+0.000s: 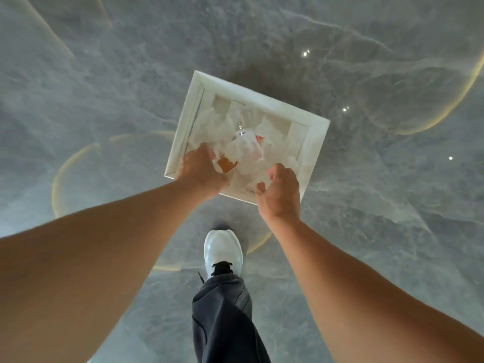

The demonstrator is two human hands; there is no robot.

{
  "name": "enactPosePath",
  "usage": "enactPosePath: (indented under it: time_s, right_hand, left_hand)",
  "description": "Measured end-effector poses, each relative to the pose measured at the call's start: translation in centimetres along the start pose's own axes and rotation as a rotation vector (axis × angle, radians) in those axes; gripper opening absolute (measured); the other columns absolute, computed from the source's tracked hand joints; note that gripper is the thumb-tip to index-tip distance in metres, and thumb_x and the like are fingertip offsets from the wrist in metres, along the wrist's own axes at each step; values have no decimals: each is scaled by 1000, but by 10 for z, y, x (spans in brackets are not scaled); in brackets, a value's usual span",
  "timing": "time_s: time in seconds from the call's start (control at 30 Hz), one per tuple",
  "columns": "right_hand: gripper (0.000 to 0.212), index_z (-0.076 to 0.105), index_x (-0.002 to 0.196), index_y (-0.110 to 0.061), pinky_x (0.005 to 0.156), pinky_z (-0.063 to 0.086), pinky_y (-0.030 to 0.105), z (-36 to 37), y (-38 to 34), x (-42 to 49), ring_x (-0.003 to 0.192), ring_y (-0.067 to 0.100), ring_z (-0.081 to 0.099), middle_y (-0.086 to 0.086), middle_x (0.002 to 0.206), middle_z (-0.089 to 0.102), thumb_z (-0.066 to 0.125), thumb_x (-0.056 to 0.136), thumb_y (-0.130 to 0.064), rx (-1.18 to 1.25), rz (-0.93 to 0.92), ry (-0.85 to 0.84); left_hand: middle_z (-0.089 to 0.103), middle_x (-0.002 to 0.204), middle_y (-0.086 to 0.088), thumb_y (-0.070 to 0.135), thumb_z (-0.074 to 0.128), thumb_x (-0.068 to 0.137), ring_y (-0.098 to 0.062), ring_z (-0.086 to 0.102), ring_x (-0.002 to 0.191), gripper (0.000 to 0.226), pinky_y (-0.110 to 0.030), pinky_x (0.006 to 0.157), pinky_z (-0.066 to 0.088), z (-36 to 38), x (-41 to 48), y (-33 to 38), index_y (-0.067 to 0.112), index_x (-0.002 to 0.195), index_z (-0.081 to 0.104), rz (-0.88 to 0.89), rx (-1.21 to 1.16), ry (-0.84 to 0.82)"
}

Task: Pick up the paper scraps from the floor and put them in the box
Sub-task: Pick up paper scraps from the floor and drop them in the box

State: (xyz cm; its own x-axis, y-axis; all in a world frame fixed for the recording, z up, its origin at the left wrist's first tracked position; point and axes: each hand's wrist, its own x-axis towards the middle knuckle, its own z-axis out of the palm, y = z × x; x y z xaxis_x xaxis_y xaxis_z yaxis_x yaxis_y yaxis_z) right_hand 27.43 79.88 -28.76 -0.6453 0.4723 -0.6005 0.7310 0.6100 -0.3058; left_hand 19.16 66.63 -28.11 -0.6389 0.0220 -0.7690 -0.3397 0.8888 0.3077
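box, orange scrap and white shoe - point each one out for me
box (186, 121): head view, its bare left rim
orange scrap (227, 163): head view, middle of the piece
white shoe (222, 251): head view, its toe

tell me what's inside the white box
White crumpled paper scraps, one orange-brown scrap and a bit of red. The box bottom is covered by them; the left hand and right hand hide its near side.
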Motion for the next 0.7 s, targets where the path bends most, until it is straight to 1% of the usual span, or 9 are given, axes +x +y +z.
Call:
enactPosePath:
  time_s: [0.07,0.17,0.23,0.3,0.33,0.43,0.5,0.6,0.7]
  right_hand:
    - [25,55,111,-6,81,47,35,5,-12,-8,97,29,58,11,109,56,58,88,-16,-24,-41,-19]
    - [23,56,109,-6,79,47,35,13,-39,-25,95,30,59,11,105,58,56,87,-14,-69,-139,-43]
    - [27,56,112,-7,81,47,35,20,-62,-38,98,30,59,12,108,58,55,85,-13,-102,-218,-84]
    - [31,56,115,-7,88,45,35,30,-86,-54,105,31,57,13,114,58,56,84,-13,-167,-324,-149]
    - [28,56,111,-7,88,44,37,35,-97,-64,106,31,56,13,114,58,56,83,-13,-208,-382,-177]
    - [15,56,96,-8,81,43,37,54,-129,-102,98,33,56,14,102,59,57,82,-12,-297,-536,-216]
    - [14,58,94,-8,78,43,37,71,-146,-133,94,33,57,15,97,61,59,80,-11,-336,-578,-220]
    - [22,61,98,-5,82,45,40,109,-170,-181,94,36,59,18,96,64,63,77,-10,-406,-596,-202]
    - [23,63,97,-4,83,45,39,161,-202,-245,96,37,60,20,96,65,66,75,-10,-507,-609,-210]
  left_hand:
    - [61,107,-2,21,67,74,-24,56,99,38,-31,70,49,-7,-8,-23,21,111,58,-3,61,-36]
    - [64,105,-3,19,63,75,-24,60,94,24,-29,70,49,-24,-25,-58,27,98,61,-42,73,-109]
    - [65,102,-3,18,62,75,-24,62,91,20,-28,73,51,-37,-40,-82,28,92,61,-47,50,-131]
    - [66,104,-4,17,61,75,-24,62,95,23,-28,78,51,-50,-56,-109,27,95,63,-21,50,-146]
    - [66,107,-5,16,61,75,-25,62,99,25,-28,80,52,-56,-64,-124,25,99,63,3,58,-155]
    - [63,112,-7,15,59,77,-28,61,102,29,-28,79,50,-76,-95,-178,25,104,61,22,66,-154]
    - [62,114,-7,15,58,78,-29,61,103,29,-28,77,48,-85,-123,-227,25,105,60,-7,44,-145]
    - [58,118,-6,14,54,78,-29,60,106,32,-29,74,46,-97,-172,-311,26,108,58,-57,-11,-129]
    - [56,123,-7,14,56,78,-31,58,111,38,-34,81,47,-110,-230,-399,23,115,55,-49,-49,-101]
